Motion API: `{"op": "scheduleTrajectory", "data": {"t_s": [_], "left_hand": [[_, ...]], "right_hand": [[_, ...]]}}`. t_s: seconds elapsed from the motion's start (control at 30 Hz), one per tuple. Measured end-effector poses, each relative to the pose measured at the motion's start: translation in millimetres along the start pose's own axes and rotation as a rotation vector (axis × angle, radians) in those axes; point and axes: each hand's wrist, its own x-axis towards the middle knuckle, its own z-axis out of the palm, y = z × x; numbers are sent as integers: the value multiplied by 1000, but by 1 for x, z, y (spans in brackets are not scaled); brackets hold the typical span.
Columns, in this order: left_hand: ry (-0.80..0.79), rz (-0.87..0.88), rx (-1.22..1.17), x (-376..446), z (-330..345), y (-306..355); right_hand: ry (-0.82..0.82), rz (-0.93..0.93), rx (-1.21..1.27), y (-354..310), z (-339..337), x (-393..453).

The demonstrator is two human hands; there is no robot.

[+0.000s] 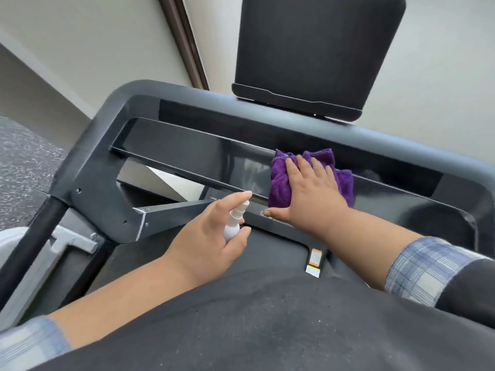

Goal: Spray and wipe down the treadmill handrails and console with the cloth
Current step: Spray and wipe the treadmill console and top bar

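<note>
My right hand (305,188) lies flat with straight fingers on a folded purple cloth (281,188) and presses it against the dark glossy console panel (192,156) of the treadmill. My left hand (211,236) grips a small white spray bottle (235,220), index finger on top of its nozzle, which points up toward the panel left of the cloth. The grey handrail frame (112,121) curves around the console. A black handrail grip (34,231) runs down at the left.
A dark screen (316,49) stands above the console. The treadmill belt (267,317) fills the bottom of the view. A speckled floor (24,167) and pale wall lie to the left. Warning stickers (314,262) sit at the belt's front edge.
</note>
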Motion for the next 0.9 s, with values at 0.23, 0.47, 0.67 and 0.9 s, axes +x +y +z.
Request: {"op": "scheduleTrajectory", "data": {"t_s": [0.23,0.47,0.67,0.9], "left_hand": [[75,-13,17,-12,-51,-44],[142,-65,22,-33,-120,-98],[150,-94,25,-52,-160,-140],[179,-107,3,-73,-176,-173]], "right_hand": [[1,-18,-58,-60,-3,33],[26,-40,-101,-132,-4,74],[47,-50,-145,-180,-2,100],[29,-83,-151,-207,0,119]]}}
